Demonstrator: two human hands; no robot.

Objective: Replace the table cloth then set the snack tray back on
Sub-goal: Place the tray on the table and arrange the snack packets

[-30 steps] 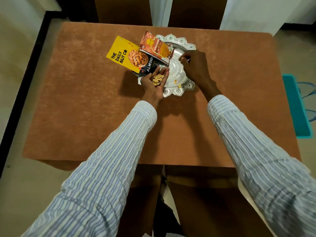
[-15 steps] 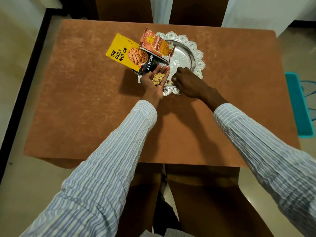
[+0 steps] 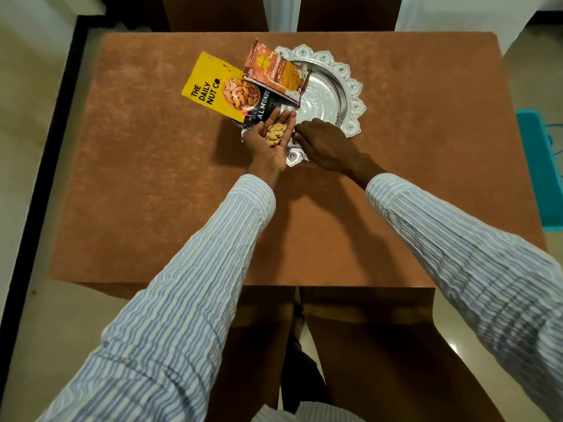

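A brown table cloth (image 3: 158, 184) covers the table. On its far middle sits a silver snack tray (image 3: 338, 86) with a scalloped rim. A yellow almond packet (image 3: 219, 86) lies half off the tray's left side, and an orange snack packet (image 3: 274, 73) leans on it over the tray. My left hand (image 3: 269, 138) is held palm up at the tray's near left edge, with several loose nuts (image 3: 275, 134) lying in the palm. My right hand (image 3: 326, 141) rests palm down over the tray's near rim, fingertips beside the left palm; what they touch is hidden.
Two brown chair backs stand at the table's near edge (image 3: 365, 345) and two more at the far edge (image 3: 213, 13). A teal object (image 3: 542, 166) lies on the floor to the right. A dark strip (image 3: 39, 166) runs along the floor on the left.
My right hand has come from the far middle of the tray back to its near rim, next to my left palm. The left hand has stayed with the nuts in it.
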